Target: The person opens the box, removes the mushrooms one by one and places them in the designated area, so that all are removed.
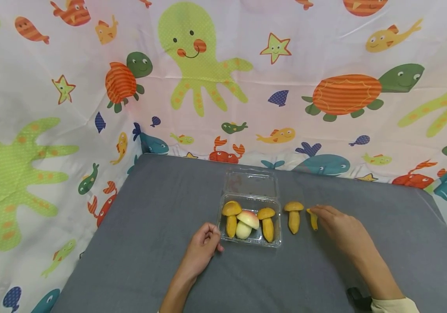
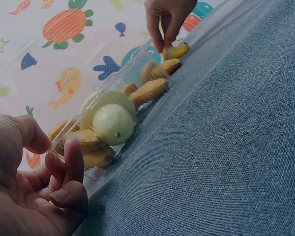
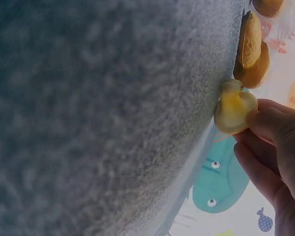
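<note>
A clear plastic clamshell box lies open, its lid folded back. Inside are two tan toy mushrooms, one at the left and one at the right, with a pale, pink-topped mushroom between them. My left hand pinches the box's near left rim between thumb and fingertips. Another tan mushroom lies on the cloth just right of the box. Beyond it, my right hand pinches a small yellow toy mushroom by its pale cap, close over the cloth. The fingers partly cover that cap.
Grey cloth covers the table. A white curtain printed with sea animals rises along the back and left edges. A dark object shows at the right wrist, beside a pale sleeve.
</note>
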Demonstrator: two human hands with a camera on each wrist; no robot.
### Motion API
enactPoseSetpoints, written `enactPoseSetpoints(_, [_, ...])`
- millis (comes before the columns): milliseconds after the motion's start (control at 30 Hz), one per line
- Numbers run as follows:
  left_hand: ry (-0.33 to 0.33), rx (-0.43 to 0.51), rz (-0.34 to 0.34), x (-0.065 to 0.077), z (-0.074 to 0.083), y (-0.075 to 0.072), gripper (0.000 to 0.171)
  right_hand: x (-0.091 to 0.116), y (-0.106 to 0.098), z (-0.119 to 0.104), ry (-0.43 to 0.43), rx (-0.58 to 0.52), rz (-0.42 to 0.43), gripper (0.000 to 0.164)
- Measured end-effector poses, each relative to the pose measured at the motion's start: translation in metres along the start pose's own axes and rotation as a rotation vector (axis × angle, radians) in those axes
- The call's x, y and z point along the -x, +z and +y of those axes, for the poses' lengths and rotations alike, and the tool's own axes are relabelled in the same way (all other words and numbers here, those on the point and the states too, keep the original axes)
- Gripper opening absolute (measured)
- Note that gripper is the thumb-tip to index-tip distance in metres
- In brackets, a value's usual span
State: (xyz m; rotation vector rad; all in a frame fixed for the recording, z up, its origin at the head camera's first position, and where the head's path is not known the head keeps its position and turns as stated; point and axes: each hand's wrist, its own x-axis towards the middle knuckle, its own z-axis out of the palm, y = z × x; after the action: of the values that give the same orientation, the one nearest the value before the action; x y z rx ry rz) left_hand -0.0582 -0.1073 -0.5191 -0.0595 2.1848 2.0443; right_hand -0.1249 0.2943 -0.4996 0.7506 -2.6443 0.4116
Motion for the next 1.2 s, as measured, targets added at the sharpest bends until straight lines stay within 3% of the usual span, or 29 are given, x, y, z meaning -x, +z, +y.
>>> enactPoseSetpoints(733, [0.001,-0.014,0.01,0.0,0.004,0.001,0.014,-0.002,-0.011,-0.002,0.038,0.0,-0.005,0.04])
enactPoseSetpoints(1200, [-0.008,-0.004,0.011,0.002,0.002,0.003,0.013,-0.015,-0.039,-0.025,0.003,0.03,0.083,0.047])
